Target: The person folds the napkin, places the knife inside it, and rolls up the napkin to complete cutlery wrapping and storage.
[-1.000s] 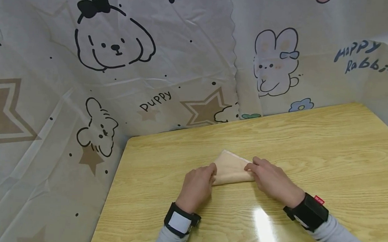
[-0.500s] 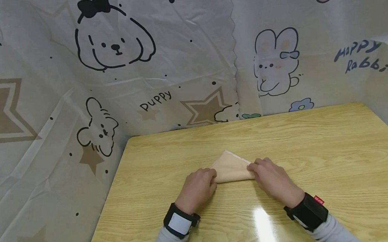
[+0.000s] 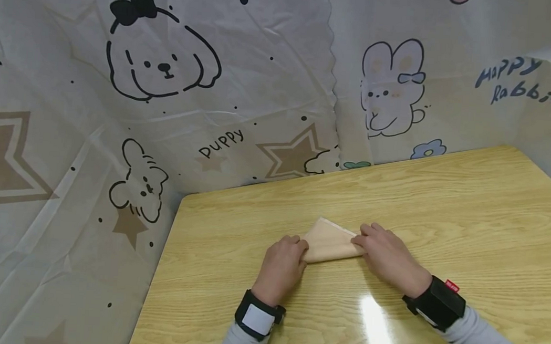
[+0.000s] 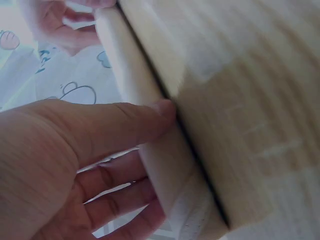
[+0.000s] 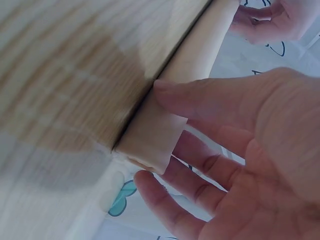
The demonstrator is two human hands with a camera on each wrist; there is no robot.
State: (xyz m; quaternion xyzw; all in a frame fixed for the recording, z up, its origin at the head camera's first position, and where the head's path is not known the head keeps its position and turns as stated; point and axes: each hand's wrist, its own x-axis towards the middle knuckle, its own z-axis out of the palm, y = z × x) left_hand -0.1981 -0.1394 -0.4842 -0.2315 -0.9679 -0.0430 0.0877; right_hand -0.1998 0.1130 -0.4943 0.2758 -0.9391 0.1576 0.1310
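Note:
A peach-coloured folded cloth (image 3: 331,243) lies on the table, its pale-edged corner pointing away from me and its near edge forming a thick fold. My left hand (image 3: 280,267) grips the left end of that fold. At the right end, my right hand (image 3: 391,255) grips it the same way. In the left wrist view the thumb (image 4: 125,120) presses the near side of the cloth, with the fingers on its far side. The right wrist view likewise has the thumb (image 5: 200,100) against the fold; layered edges show at the cloth's end (image 5: 145,157).
The wood-grain table (image 3: 235,217) extends around the cloth, with a bright reflection near its front. A printed cartoon sheet (image 3: 244,65) hangs behind and along the left side. Both wrists wear black straps (image 3: 440,302).
The cloth's far corner has come slightly nearer to me, and a little less of the cloth shows. Both hands keep to its ends, with small shifts of the fingers.

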